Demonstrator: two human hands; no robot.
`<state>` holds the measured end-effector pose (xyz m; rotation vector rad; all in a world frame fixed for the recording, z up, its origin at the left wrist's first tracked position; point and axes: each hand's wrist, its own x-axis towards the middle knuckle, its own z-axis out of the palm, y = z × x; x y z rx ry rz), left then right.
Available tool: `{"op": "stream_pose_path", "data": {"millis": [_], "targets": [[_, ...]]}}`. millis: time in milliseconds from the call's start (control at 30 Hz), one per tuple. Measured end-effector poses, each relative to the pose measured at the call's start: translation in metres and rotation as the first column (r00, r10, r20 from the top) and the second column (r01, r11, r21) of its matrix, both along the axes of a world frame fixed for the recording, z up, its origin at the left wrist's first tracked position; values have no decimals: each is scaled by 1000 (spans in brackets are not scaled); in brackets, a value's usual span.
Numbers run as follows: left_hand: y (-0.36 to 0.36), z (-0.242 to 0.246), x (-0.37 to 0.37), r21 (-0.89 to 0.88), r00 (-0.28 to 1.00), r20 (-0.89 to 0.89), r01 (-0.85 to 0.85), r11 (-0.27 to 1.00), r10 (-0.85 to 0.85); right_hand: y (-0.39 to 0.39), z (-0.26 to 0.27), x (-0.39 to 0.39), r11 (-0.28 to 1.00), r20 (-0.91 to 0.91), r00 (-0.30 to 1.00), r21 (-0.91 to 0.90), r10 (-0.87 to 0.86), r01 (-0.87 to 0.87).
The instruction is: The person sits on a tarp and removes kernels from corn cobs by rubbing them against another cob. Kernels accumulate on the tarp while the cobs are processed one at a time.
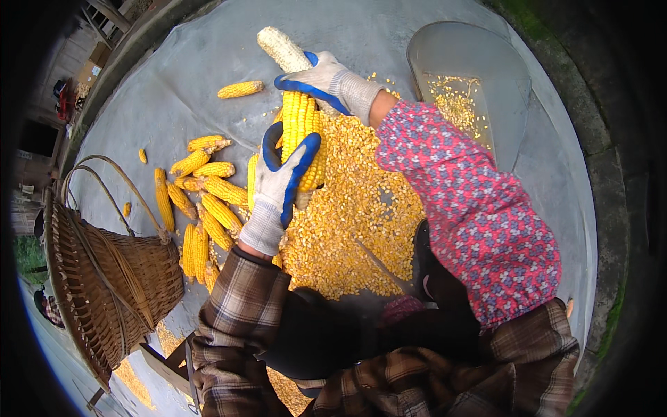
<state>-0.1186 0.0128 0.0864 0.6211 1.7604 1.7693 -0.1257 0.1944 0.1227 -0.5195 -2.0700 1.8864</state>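
My left hand (284, 174), in a white knit glove with blue coating, grips a yellow ear of corn (302, 122) whose kernel rows look mostly full. Just above it, my right hand (325, 78), gloved the same way, holds a pale bare corncob (281, 47) that juts up and to the left. The cob lies across the upper end of the ear; whether they touch is hidden by the glove. Below both hands spreads a heap of loose corn kernels (354, 224). Several unshelled ears of corn (221, 211) are piled left of my left hand.
At the left a woven bamboo basket (114, 271) leans on its side, handles up. A clear plastic scoop-like tray (453, 57) with some kernels lies at upper right. One short ear (241, 89) rests on the grey sheet (208, 52). A thin stick (383, 266) crosses the heap near my shoe.
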Motion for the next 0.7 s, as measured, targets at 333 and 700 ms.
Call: {"op": "stream_pose_path", "data": {"millis": [333,700], "targets": [[-11,5,-22,416,806,500,97,904,-317,-79,-49,75,556,-289,941,-818,-176,-148],[30,-19,37,438,797,510,83,895,-324,-67,-41,147,939,-188,978,-343,-91,21]]}}
